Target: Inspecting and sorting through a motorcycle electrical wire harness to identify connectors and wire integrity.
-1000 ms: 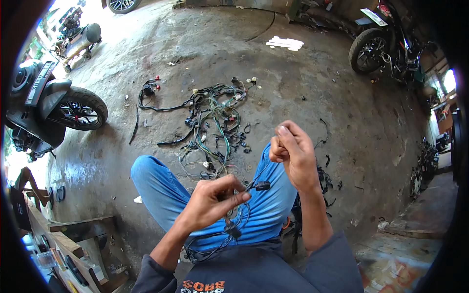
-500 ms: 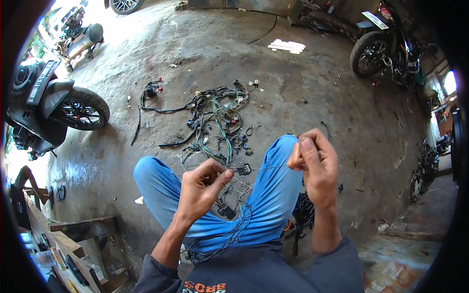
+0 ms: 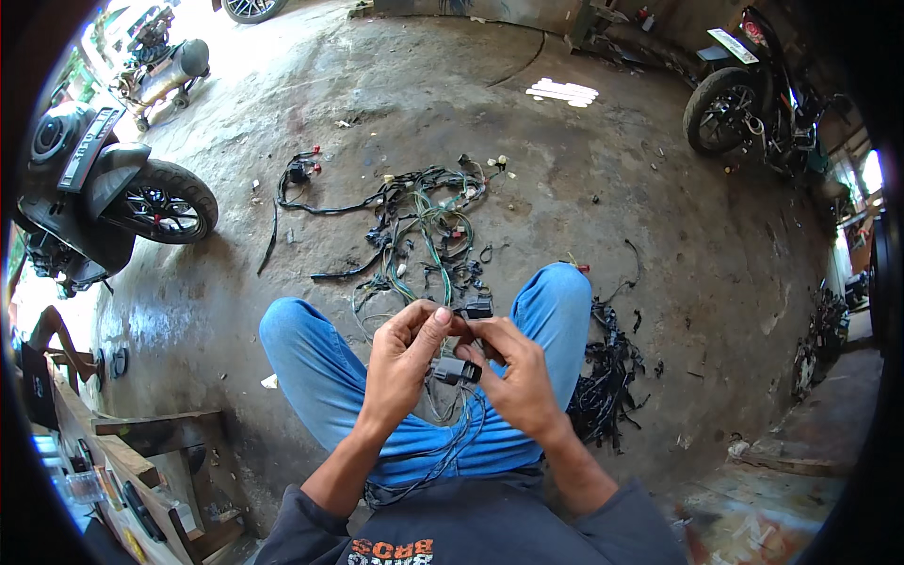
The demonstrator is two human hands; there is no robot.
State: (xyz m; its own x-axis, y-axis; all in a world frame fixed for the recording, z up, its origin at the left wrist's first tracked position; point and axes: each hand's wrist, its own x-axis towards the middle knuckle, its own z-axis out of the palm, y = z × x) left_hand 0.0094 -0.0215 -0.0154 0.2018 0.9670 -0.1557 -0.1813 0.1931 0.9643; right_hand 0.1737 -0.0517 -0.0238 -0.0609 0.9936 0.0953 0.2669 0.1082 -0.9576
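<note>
My left hand point(image 3: 400, 353) is closed in a pinch on a thin wire, the thumb pressed over the bent fingers. Against its fingertips come those of my right hand point(image 3: 516, 375), also closed; what they pinch is hidden. Just beyond the joined fingers sits a black plug connector point(image 3: 478, 308). Below them, between my palms, hangs a grey connector point(image 3: 454, 370) with a dark end. Loose dark wires point(image 3: 461, 435) run down from there across my lap. A large wiring harness point(image 3: 428, 212), with green wires, black-taped branches and several small plugs, lies spread on the floor ahead of my knees.
A heap of black scraps point(image 3: 607, 386) lies right of my right knee. Motorcycles stand at the left point(image 3: 160, 202) and far right point(image 3: 725, 108). At the lower left is a wooden bench point(image 3: 141, 471) with tools on it. The floor point(image 3: 612, 188) is stained concrete.
My right hand has come down and left from beside my right knee to meet my left hand. The stretched wire between them no longer shows, and the grey connector has come into view.
</note>
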